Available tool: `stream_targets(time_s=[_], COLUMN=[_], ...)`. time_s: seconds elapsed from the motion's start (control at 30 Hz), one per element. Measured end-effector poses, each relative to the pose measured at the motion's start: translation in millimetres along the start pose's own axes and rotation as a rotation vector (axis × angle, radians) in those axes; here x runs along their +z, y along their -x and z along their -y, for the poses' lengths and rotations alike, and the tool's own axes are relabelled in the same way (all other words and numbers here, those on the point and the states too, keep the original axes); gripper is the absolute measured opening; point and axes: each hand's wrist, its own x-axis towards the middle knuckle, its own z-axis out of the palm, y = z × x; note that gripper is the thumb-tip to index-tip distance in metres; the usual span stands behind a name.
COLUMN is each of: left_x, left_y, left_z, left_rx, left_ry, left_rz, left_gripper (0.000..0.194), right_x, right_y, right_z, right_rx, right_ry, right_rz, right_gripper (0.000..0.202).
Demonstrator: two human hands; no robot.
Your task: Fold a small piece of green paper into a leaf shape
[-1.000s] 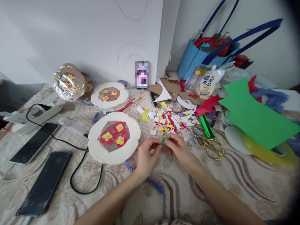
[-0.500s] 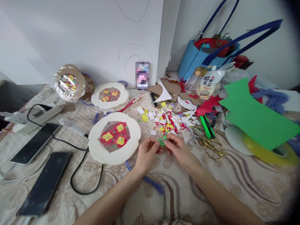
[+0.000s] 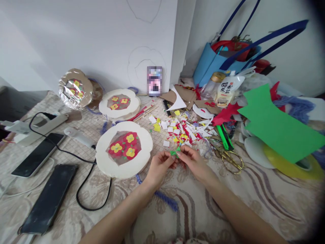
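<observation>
Left hand (image 3: pixel 161 164): fingers curled, thumb pressed to fingertips, gripping one edge of a small, bright-green, angular paper piece (image 3: pixel 174 152); right hand (image 3: pixel 194 161): thumb and forefinger pinched on the opposite edge; the piece sits between the two thumbs, just on the near side of the scraps.

Change: a second ago the green piece shows as a narrow bit at the right fingertips; now it spans both pinches, and the left fingers are curled more tightly; in judgement, the paper is being worked two-handed, with neither hand free; the surroundings lie as they did.

Beyond the hands: a loose heap of white, yellow and red paper scraps (image 3: pixel 182 130); at left, an off-white, scalloped round frame (image 3: pixel 103 156) with red and yellow paper flowers on a translucent centre; below it, a blue-violet braided yarn cord (image 3: pixel 167 200); at right, gold-handled metal scissors (image 3: pixel 222 154), a bright-green plastic cutter (image 3: pixel 223 137), a large, jagged green paper sheet (image 3: pixel 281 125).

Surface: a beige, brown-patterned tablecloth (image 3: pixel 203 217); at far left, two dark-screened phones (image 3: pixel 48 198) and a white power strip (image 3: pixel 40 128).

Room: a large white panel (image 3: pixel 101 40) with pencilled outlines; a pixelated-screen upright phone (image 3: pixel 154 81) before it; a light-blue bag (image 3: pixel 203 64) with navy handles near a pale wall (image 3: pixel 281 10).
</observation>
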Motion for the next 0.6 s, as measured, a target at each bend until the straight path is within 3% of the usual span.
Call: stream_targets(time_s=[0.13,0.3,0.5,0.6], left_x=[-1.9,-2.5,0.0,-1.3], left_y=[0.1,1.4,0.8,-0.3], left_z=[-0.5,-1.6,-1.7,-2.4], left_rx=[-0.008,-0.153,-0.041,-0.060], left_ry=[0.059,0.252,0.112,0.139], left_rz=[-0.001,0.120,0.016,0.025], left_gripper=[0.024,0.025,0.024,0.025], right_x=[-0.8,-1.4,-1.4,-3.7], right_y=[0.7,0.4,0.8,1.4], right_z=[2.1,0.7,-4.1,-1.6], right_rx=[0.017,0.164,0.022,-0.008], right_ry=[-0.031,-0.254,-0.092,-0.072], right_rz=[-0.016,0.084,-0.011,-0.002], right_gripper=[0.024,0.024,0.026,0.029])
